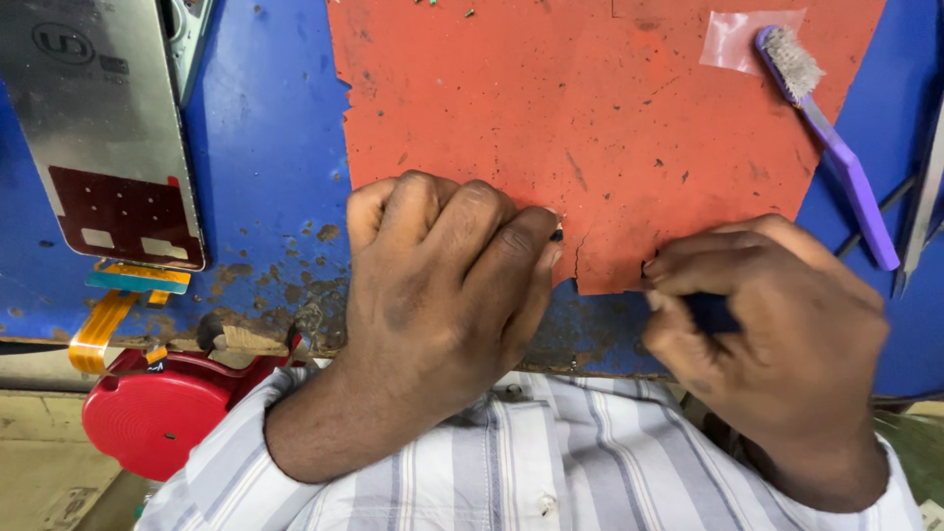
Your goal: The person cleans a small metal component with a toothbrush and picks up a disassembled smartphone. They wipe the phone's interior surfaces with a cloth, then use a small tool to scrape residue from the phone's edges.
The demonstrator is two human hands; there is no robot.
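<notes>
Tiny dark part [557,235], likely light and easily lost, sits pinched at the left hand's [442,285] curled fingertips over the red mat's [590,118] near edge; right hand [777,334] closed around a dark tool [710,313].

Bright, even light; sharp focus, soft shadows.

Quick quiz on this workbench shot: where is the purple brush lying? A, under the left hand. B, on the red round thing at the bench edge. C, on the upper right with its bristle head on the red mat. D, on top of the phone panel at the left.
C: the purple brush lies at the upper right, its bristle head over the red mat and its handle running down onto the blue bench top.
</notes>
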